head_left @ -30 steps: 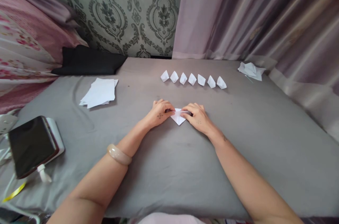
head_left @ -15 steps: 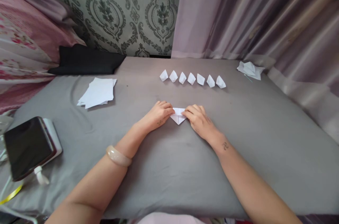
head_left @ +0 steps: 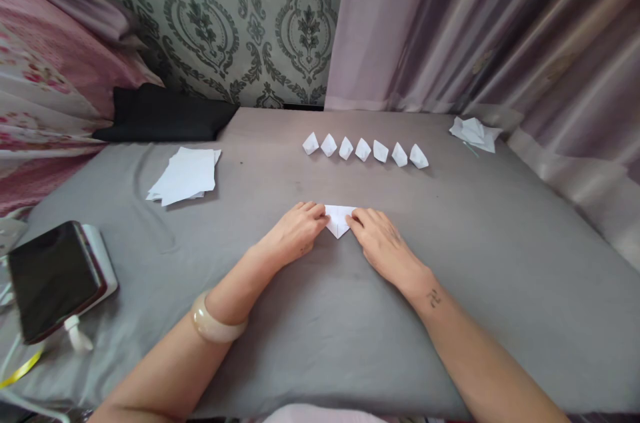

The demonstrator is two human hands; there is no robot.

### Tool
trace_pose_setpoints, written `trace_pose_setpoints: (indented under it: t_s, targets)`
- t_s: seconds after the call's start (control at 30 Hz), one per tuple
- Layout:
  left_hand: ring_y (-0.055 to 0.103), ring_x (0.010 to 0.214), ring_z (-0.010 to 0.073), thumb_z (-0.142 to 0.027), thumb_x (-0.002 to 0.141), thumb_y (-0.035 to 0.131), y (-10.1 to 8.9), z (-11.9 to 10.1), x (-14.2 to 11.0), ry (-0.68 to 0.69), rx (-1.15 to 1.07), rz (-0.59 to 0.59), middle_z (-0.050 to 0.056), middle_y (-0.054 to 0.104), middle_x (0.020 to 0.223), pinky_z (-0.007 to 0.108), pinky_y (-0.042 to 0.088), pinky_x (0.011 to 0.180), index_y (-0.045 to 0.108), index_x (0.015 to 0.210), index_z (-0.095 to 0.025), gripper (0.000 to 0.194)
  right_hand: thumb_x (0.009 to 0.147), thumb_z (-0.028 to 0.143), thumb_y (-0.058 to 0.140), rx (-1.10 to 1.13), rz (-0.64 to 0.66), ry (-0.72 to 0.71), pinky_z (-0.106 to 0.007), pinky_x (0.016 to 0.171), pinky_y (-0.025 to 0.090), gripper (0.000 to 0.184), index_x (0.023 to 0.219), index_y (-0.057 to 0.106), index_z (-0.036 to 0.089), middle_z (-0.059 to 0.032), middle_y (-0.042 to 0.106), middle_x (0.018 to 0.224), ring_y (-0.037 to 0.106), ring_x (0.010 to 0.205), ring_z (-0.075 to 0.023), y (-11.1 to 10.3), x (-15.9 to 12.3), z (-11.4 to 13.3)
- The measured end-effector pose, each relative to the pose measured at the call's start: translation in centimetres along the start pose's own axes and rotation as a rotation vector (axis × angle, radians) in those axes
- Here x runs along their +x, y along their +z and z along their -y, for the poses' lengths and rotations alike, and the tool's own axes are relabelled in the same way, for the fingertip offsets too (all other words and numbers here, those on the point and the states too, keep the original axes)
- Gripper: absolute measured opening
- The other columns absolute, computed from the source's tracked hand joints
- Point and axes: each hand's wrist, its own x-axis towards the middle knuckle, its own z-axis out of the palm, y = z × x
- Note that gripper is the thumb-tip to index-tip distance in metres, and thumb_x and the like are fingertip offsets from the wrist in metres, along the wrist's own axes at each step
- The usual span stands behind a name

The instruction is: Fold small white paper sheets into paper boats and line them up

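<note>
Between fingers (head_left: 319, 211), creased triangular paper (head_left: 338, 223).

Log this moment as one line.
left hand: on folded paper, left side | right hand: on its right side | folded paper: point toward person | seven folded pieces: in a row beyond

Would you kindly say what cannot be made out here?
Head view: folded paper, underside hidden by its upper face.
Head view: left hand and right hand, palms hidden by their backs.
Head view: paper stack, lower sheets mostly under upper ones.
Head view: yellow strip, cut by left edge.
</note>
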Motion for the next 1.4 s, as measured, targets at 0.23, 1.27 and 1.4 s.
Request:
trace_pose_setpoints:
  t_s: [0.23, 1.27, 1.4]
  targets:
    - [0.051, 0.087, 0.0249, -0.011, 0.083, 0.043, 0.5, -4.4, 0.7, -0.243, 0.147, 0.024, 0.014, 0.056, 0.095, 0.035, 0.044, 0.069, 0.058, 0.104, -0.008, 0.026, 0.089, 0.010, 0.040, -0.053, 0.022, 0.132, -0.035, 0.076, 0.037, 0.036, 0.122, 0.054, 0.014, -0.0115, 0.057, 0.097, 0.050, 0.085, -0.0232, -0.3, 0.4, 2.2]
    - [0.054, 0.074, 0.0199, -0.030, 0.090, 0.047, 1.1, -0.7, 1.4, -0.480, -0.199, -0.149, 0.007, 0.058, 0.077, 0.030, 0.040, 0.060, 0.058, 0.070, -0.016, 0.027, 0.089, 0.030, 0.052, 0.226, -0.148, 0.412, -0.029, 0.059, 0.037, 0.022, 0.072, 0.063, 0.020, -0.0048, 0.060, 0.084, 0.056, 0.083, -0.0190, 1.4, 0.8, -0.7]
    - [0.053, 0.079, 0.0171, -0.027, 0.080, 0.062, 1.8, 1.1, 1.8, -0.582, -0.529, -0.221, 0.006, 0.056, 0.093, 0.030, 0.045, 0.071, 0.060, 0.095, -0.016, 0.019, 0.085, 0.028, 0.059, 0.456, -0.180, 0.399, -0.030, 0.074, 0.045, 0.018, 0.101, 0.062, 0.022, -0.0040, 0.062, 0.102, 0.057, 0.087, -0.0176, 2.1, 1.0, -2.3]
